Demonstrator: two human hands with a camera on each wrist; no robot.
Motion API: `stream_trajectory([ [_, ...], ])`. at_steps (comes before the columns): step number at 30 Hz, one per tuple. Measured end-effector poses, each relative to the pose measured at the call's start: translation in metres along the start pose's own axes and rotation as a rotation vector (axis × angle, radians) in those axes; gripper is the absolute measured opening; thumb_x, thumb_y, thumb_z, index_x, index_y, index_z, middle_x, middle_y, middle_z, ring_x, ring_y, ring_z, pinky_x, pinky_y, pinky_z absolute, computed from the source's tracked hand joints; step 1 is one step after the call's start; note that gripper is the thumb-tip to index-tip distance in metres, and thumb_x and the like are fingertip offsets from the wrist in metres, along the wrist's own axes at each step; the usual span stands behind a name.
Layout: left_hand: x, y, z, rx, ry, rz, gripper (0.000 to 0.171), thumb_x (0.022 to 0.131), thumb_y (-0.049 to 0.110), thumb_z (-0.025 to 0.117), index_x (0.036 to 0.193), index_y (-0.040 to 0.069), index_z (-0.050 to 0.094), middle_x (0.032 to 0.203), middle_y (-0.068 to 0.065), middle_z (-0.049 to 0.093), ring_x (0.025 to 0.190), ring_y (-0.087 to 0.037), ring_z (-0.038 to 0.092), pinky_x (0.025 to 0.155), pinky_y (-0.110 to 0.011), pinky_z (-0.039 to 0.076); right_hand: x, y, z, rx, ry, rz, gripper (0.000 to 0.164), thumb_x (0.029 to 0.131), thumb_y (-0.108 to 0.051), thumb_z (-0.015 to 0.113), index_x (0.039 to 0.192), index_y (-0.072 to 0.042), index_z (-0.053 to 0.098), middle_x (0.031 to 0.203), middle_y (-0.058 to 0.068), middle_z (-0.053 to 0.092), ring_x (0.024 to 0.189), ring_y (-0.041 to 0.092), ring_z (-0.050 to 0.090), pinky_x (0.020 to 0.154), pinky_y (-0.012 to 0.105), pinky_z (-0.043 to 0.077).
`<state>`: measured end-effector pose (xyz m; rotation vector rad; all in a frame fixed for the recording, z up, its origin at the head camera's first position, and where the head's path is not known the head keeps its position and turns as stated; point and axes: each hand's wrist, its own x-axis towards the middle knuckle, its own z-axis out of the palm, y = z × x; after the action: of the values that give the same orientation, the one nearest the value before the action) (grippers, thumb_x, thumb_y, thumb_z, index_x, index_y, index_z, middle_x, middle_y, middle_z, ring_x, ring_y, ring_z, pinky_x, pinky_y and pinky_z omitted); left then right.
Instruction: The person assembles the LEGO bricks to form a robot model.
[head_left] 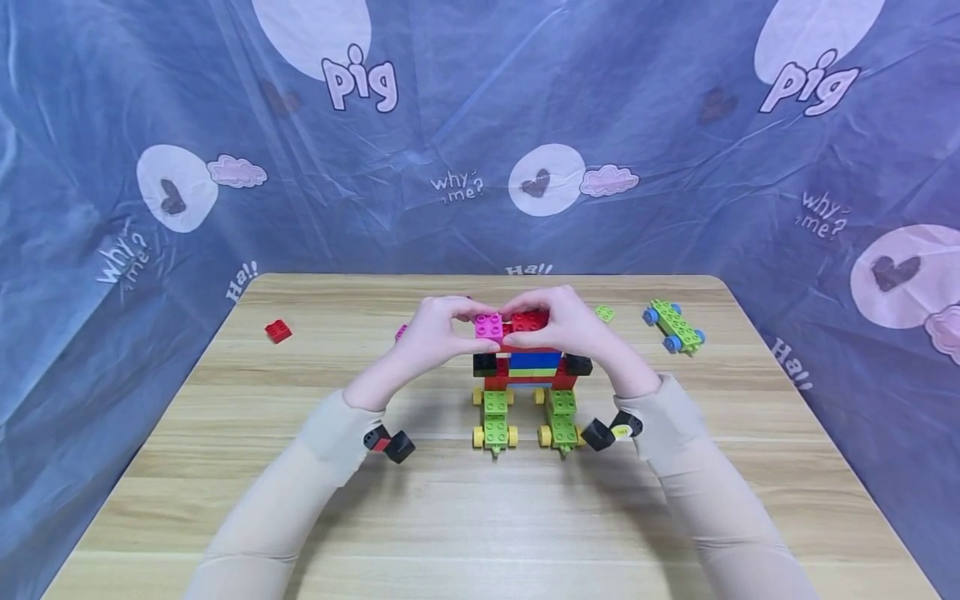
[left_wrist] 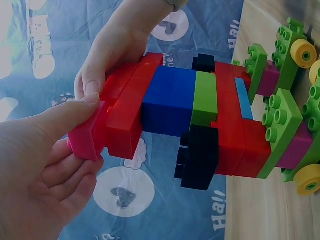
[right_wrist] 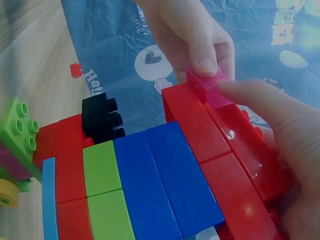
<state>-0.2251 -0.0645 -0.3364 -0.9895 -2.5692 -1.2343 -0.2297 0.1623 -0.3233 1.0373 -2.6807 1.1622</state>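
Note:
A figure of stacked toy building bricks stands upright on two green wheeled bases (head_left: 495, 429) with yellow wheels. Its middle has blue bricks (left_wrist: 169, 100), a light green layer and red bricks, with a black brick (left_wrist: 199, 157) sticking out at each side. My left hand (head_left: 433, 329) pinches a pink brick (head_left: 489, 326) at the top left of the figure, thumb on one face and fingers on the opposite one. My right hand (head_left: 564, 323) grips the red brick (right_wrist: 250, 155) on the top row; its thumb tip reaches the pink brick in the right wrist view.
A loose red brick (head_left: 277, 331) lies at the table's back left. Behind my left hand shows part of a pink piece (head_left: 401, 332). Back right are a small green brick (head_left: 604, 313) and a green wheeled base with blue wheels (head_left: 675, 325). A printed blue cloth (head_left: 465, 233) surrounds the table.

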Motion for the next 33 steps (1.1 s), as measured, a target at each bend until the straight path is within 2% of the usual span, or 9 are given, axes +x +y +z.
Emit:
stream_trajectory([
  [8, 0.0006, -0.0012, 0.0022, -0.014, 0.014, 0.007, 0.045, 0.072, 0.028, 0.085, 0.111, 0.010, 0.072, 0.101, -0.004, 0.074, 0.094, -0.018, 0.067, 0.087, -0.037, 0.054, 0.0008, -0.0031, -0.0002, -0.056, -0.038, 0.050, 0.042, 0.072, -0.018, 0.084, 0.110, -0.005, 0.071, 0.103, 0.009, 0.073, 0.077, 0.015, 0.064, 0.066, 0.027, 0.054],
  [19, 0.0000, -0.0017, 0.0007, 0.006, 0.022, -0.047, 0.040, 0.073, 0.025, 0.085, 0.109, 0.011, 0.073, 0.103, -0.003, 0.073, 0.097, -0.019, 0.065, 0.086, -0.036, 0.053, 0.0027, -0.0038, 0.0008, -0.118, -0.077, 0.115, 0.044, 0.071, -0.022, 0.085, 0.110, -0.006, 0.072, 0.099, 0.009, 0.073, 0.072, 0.015, 0.059, 0.062, 0.027, 0.052],
  [25, 0.0012, -0.0012, -0.0012, 0.014, -0.003, -0.089, 0.041, 0.073, 0.026, 0.085, 0.109, 0.011, 0.073, 0.104, -0.004, 0.073, 0.099, -0.021, 0.065, 0.086, -0.037, 0.053, 0.0030, -0.0038, 0.0007, -0.143, -0.081, 0.142, 0.042, 0.071, -0.024, 0.085, 0.108, -0.007, 0.072, 0.097, 0.007, 0.073, 0.072, 0.015, 0.059, 0.062, 0.027, 0.051],
  [33, 0.0065, 0.0002, -0.0047, 0.009, -0.048, -0.081, 0.041, 0.072, 0.023, 0.085, 0.107, 0.006, 0.073, 0.103, -0.006, 0.074, 0.097, -0.020, 0.066, 0.088, -0.036, 0.053, 0.0029, -0.0030, 0.0021, -0.115, -0.072, 0.162, 0.040, 0.071, -0.025, 0.085, 0.105, -0.007, 0.073, 0.091, 0.005, 0.073, 0.068, 0.014, 0.059, 0.060, 0.027, 0.051],
])
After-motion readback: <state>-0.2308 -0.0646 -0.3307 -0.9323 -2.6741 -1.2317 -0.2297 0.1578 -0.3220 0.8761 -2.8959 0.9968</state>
